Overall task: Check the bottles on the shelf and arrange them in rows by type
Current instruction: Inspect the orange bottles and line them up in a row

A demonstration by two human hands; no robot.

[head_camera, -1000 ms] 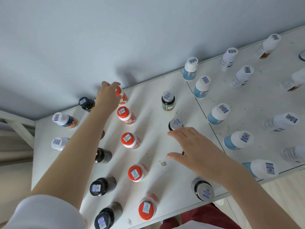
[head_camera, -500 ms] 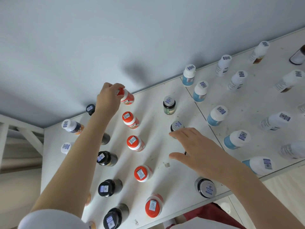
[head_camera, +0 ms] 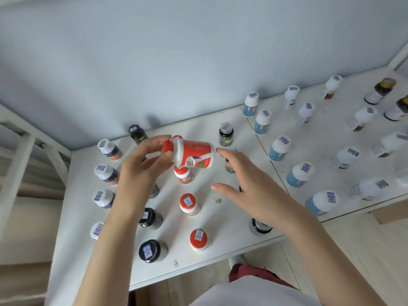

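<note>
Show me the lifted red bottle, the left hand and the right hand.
lifted red bottle (head_camera: pixel 196 153), head view, on its label.
left hand (head_camera: pixel 141 171), head view, its middle.
right hand (head_camera: pixel 250 187), head view, back of the hand.

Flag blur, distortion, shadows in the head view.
Head view: wide-angle distortion tilts the white-capped plastic bottles at the right edge outward, and they look soft; the orange-and-white plastic bottle in the left hand is fairly sharp; soft shadow on the pale blue wall.
</note>
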